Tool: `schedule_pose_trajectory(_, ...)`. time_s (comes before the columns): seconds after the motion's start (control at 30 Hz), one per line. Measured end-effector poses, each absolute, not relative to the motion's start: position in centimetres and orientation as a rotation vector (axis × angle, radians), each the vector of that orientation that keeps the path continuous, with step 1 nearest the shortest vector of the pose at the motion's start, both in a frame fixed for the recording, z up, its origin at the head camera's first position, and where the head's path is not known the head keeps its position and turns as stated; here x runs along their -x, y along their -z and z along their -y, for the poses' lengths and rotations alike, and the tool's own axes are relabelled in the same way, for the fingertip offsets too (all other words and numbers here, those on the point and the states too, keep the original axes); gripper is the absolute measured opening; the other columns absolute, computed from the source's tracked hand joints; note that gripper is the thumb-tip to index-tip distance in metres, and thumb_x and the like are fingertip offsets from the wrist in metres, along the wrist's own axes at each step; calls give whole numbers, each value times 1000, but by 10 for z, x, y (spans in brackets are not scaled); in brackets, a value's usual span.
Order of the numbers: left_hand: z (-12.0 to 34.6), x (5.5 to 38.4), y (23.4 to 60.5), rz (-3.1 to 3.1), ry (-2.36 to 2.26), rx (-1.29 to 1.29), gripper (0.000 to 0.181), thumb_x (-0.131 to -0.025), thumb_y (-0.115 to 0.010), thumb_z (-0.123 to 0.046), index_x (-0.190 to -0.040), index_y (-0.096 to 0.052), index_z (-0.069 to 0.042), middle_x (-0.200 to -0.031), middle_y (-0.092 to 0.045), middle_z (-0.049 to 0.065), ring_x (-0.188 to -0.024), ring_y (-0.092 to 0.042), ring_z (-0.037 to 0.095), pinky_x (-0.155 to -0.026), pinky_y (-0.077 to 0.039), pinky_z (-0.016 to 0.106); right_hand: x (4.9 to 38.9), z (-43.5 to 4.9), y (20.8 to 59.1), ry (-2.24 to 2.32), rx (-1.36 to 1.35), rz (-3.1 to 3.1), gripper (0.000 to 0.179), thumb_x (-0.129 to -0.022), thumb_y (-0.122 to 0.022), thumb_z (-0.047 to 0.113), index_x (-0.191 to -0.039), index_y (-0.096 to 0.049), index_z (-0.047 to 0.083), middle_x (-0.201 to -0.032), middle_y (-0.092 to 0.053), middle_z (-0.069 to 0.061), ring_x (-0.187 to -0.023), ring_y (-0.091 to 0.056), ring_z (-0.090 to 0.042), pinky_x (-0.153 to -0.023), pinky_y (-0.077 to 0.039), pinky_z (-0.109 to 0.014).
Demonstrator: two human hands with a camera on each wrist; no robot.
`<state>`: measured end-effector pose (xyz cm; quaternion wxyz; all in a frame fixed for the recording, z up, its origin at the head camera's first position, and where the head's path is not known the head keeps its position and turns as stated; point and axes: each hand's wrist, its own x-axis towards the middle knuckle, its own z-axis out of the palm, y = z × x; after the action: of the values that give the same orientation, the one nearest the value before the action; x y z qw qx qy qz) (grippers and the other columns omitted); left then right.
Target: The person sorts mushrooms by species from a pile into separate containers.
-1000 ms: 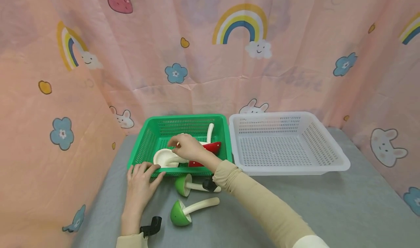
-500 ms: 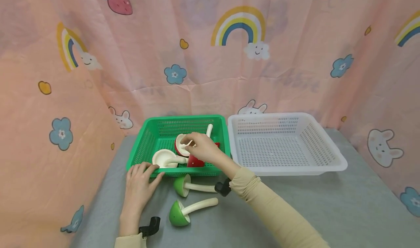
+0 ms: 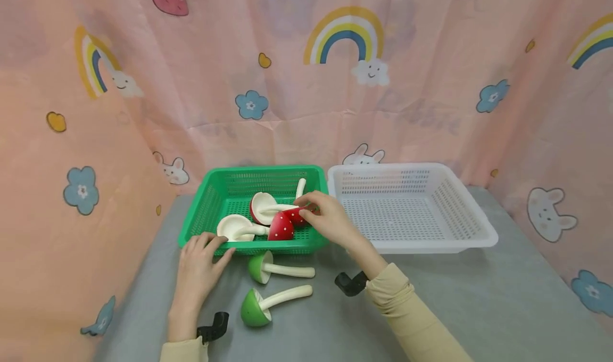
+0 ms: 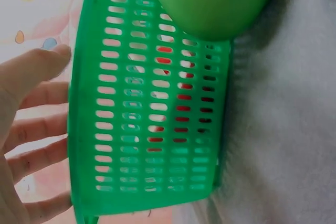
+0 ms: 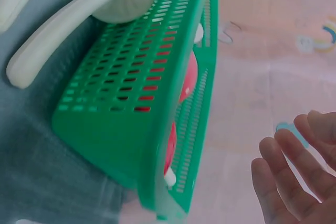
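Note:
In the head view, my left hand (image 3: 198, 266) rests its fingertips on the front-left rim of a green basket (image 3: 191, 218). The left wrist view shows those fingers fairly straight against the rim. My right hand (image 3: 330, 221) hovers above the basket's right side, its fingers loosely bent. The right wrist view shows nothing between them. Several toy mushrooms with red, white-dotted caps lie in the basket. One red cap (image 3: 281, 227) faces front, another mushroom (image 3: 262, 207) shows its pale underside, and a third (image 3: 234, 228) lies at the front left. My right hand partly hides the stems there.
A white basket (image 3: 486, 237) stands against the green one on the right. In front of the green basket, two green-capped toy mushrooms lie on the grey cloth: a nearer one (image 3: 256, 309) and a farther one (image 3: 261, 267). A pink printed curtain (image 3: 287, 138) hangs behind.
My right hand has moved right across the green basket, from above its middle to its right side, uncovering the red-capped mushrooms. The left hand has stayed on the rim.

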<state>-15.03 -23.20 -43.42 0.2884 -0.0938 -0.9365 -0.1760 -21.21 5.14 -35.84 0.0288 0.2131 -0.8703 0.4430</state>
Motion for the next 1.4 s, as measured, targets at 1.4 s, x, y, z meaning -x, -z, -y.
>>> schedule_pose_trajectory(1.4, 145, 106, 433, 2668, 267, 859, 34, -78, -79, -37, -106, -68, -21, -86, -54, -8, -79, -49, 8, -64, -43, 23, 147, -229, 404, -908, -361, 2505, 34, -79, -78, 18, -111, -69, 9, -112, -68, -12, -110, -58, -33, -92, -42, -51)
